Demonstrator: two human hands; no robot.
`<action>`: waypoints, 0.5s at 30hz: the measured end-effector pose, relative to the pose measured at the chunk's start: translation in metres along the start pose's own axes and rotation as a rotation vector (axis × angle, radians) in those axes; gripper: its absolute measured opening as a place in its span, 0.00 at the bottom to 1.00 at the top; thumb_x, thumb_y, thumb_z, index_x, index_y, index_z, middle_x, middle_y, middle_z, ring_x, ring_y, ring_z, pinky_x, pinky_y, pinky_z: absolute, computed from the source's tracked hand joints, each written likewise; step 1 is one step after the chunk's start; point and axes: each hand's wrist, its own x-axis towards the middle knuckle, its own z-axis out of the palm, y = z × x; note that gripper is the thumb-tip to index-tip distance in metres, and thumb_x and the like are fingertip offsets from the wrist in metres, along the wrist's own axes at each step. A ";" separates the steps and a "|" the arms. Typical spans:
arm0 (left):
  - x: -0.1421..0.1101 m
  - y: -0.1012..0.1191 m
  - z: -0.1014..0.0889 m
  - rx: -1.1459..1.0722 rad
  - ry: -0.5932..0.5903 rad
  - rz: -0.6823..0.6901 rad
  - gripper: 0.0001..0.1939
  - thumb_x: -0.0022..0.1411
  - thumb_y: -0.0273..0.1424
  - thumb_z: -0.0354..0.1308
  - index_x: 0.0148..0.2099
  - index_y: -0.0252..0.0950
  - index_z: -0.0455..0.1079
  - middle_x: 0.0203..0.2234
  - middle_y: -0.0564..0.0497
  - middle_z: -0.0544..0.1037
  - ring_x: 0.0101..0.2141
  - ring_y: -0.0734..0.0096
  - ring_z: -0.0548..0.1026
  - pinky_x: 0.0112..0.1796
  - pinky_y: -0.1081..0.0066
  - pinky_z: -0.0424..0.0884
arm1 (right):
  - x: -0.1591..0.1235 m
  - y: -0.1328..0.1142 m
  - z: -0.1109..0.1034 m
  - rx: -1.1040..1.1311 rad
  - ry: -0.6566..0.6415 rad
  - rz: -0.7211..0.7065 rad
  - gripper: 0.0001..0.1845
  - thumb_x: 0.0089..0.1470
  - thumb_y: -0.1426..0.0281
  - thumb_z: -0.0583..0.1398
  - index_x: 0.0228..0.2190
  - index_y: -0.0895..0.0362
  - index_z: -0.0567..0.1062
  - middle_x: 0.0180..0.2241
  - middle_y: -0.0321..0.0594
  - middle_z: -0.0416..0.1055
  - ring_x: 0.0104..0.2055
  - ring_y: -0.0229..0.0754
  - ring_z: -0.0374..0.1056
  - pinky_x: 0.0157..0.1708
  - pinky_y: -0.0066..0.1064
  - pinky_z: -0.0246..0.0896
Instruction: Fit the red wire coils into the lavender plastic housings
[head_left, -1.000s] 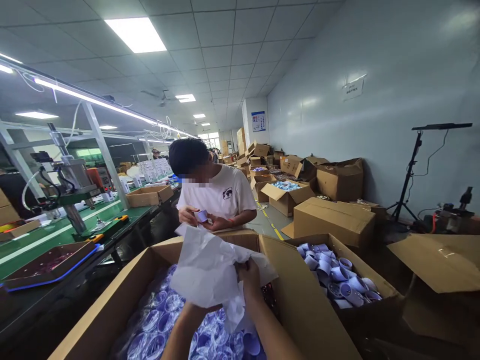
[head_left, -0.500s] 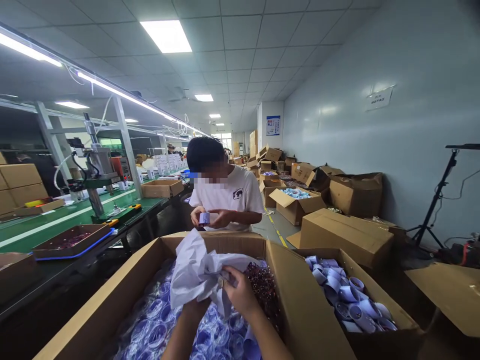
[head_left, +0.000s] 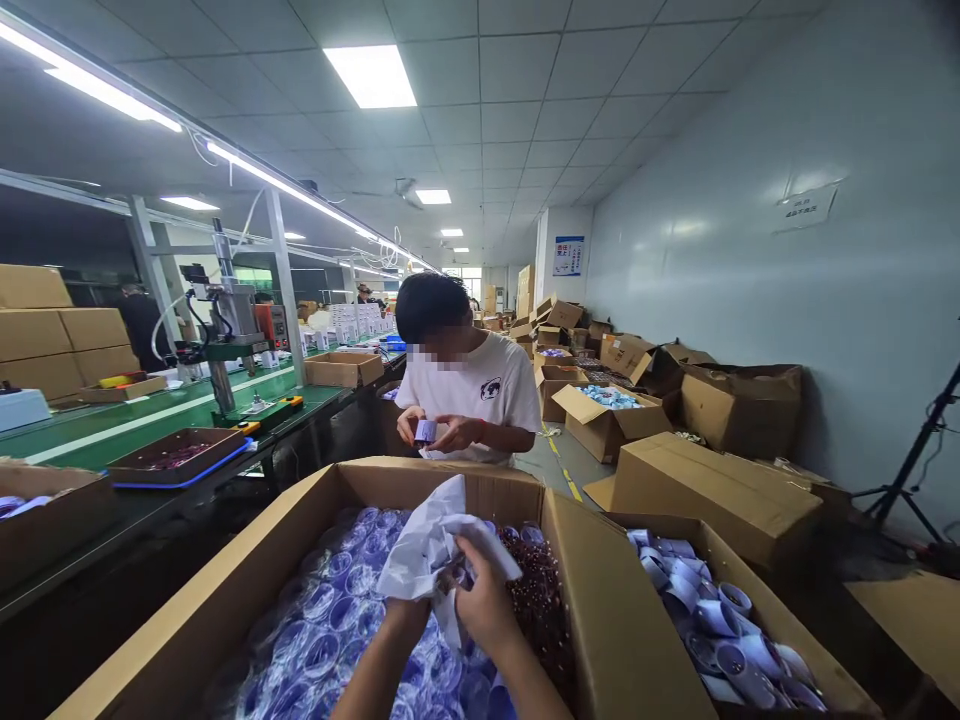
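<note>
Both my hands are over a large open cardboard box (head_left: pixel 217 590), working on a crumpled white cloth (head_left: pixel 420 540). My left hand (head_left: pixel 409 615) supports the cloth from below; its fingers are mostly hidden beneath the folds. Closed around the cloth's right part is my right hand (head_left: pixel 484 605), with the thumb and fingers bent inward. Something small and dark shows between the hands, too unclear to name. Under them the box holds many purple cups (head_left: pixel 322 655) with clear plastic about them. A heap of small dark red pieces (head_left: pixel 536 605) fills its right side.
Across the box a person (head_left: pixel 480 385) in a white T-shirt handles a small purple cup (head_left: pixel 425 431). To the right, another carton holds loose purple cups (head_left: pixel 720 620). A green workbench (head_left: pixel 326 400) with a press machine (head_left: pixel 225 320) runs along the left. More cartons (head_left: pixel 712 480) line the wall.
My view has turned a little to the left. The white cloth is more bunched together and its raised part has dropped lower; both hands stay on it.
</note>
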 end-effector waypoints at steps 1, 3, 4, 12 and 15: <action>-0.001 0.000 0.000 0.034 -0.027 0.006 0.18 0.35 0.27 0.70 0.34 0.36 0.73 0.36 0.44 0.79 0.48 0.50 0.71 0.48 0.60 0.68 | 0.000 0.000 0.000 -0.036 0.003 0.019 0.26 0.39 0.71 0.64 0.45 0.54 0.76 0.49 0.44 0.72 0.53 0.51 0.66 0.54 0.41 0.59; -0.001 -0.001 0.001 0.068 -0.070 0.002 0.17 0.37 0.26 0.68 0.35 0.36 0.73 0.36 0.44 0.79 0.48 0.51 0.71 0.47 0.62 0.68 | 0.000 -0.002 -0.001 -0.085 -0.002 0.054 0.23 0.40 0.72 0.62 0.43 0.55 0.77 0.46 0.45 0.74 0.51 0.51 0.68 0.53 0.41 0.61; -0.001 -0.002 0.003 0.071 -0.084 -0.007 0.17 0.38 0.27 0.68 0.35 0.37 0.73 0.36 0.45 0.79 0.46 0.52 0.72 0.46 0.62 0.69 | 0.001 -0.003 -0.002 -0.098 -0.002 0.067 0.22 0.41 0.73 0.61 0.42 0.56 0.77 0.45 0.45 0.74 0.50 0.51 0.69 0.52 0.41 0.62; -0.010 0.015 0.016 0.125 -0.266 -0.245 0.19 0.46 0.31 0.65 0.43 0.35 0.72 0.30 0.49 0.77 0.31 0.66 0.75 0.35 0.68 0.70 | 0.020 -0.004 -0.021 -0.156 0.099 0.263 0.15 0.39 0.72 0.57 0.30 0.55 0.80 0.33 0.41 0.79 0.36 0.50 0.74 0.38 0.37 0.67; -0.005 0.021 0.007 -0.011 -0.216 -0.323 0.19 0.50 0.32 0.64 0.46 0.42 0.69 0.33 0.51 0.77 0.30 0.67 0.74 0.38 0.59 0.70 | 0.027 0.000 -0.030 -0.059 0.155 0.302 0.15 0.41 0.68 0.57 0.30 0.54 0.80 0.32 0.40 0.79 0.34 0.49 0.74 0.35 0.35 0.67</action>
